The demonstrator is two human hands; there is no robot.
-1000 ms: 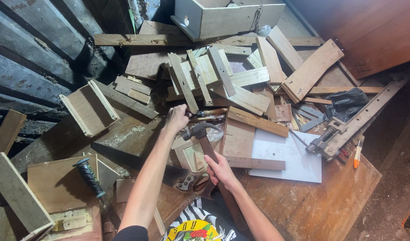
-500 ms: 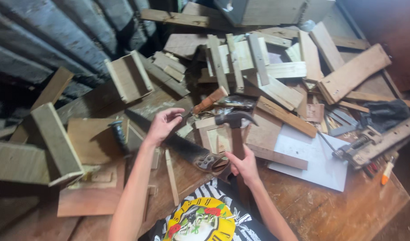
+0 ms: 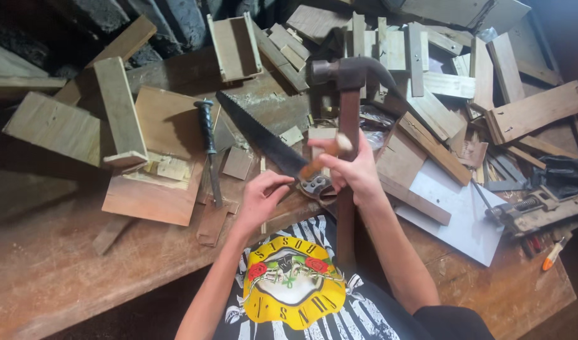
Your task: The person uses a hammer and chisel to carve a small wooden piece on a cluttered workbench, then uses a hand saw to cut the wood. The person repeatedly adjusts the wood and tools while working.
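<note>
- A claw hammer [image 3: 348, 113] with a long wooden handle is held upright over the tabletop [image 3: 62, 277] by the right hand [image 3: 354, 171], whose grip is closed around the handle a little above its middle.
- A short, pale, peg-like piece appears to be pinched in the same hand against the handle; what it is cannot be made out.
- The left hand [image 3: 261, 196] hovers just beside the handle end of a handsaw [image 3: 264, 140] that lies flat on the tabletop; its fingers are curled but part open, and contact with the saw cannot be told.
- The hammer is judged top-heavy and stiff: the dark metal head carries the weight, so a hold lower on the handle gives swing, while a hold nearer the head gives control.
- The saw blade is judged thin, springy and sharp along its toothed edge; it is best taken by its handle.
- A black-handled chisel [image 3: 208, 146] lies apart to the left, among scattered wooden offcuts.
- A small open wooden box [image 3: 233, 47] stands farther back.
- The saw's handle is largely hidden behind the right hand, and the hammer head is blurred.
- The lower end of the hammer handle is lost against the person's printed shirt.
</note>
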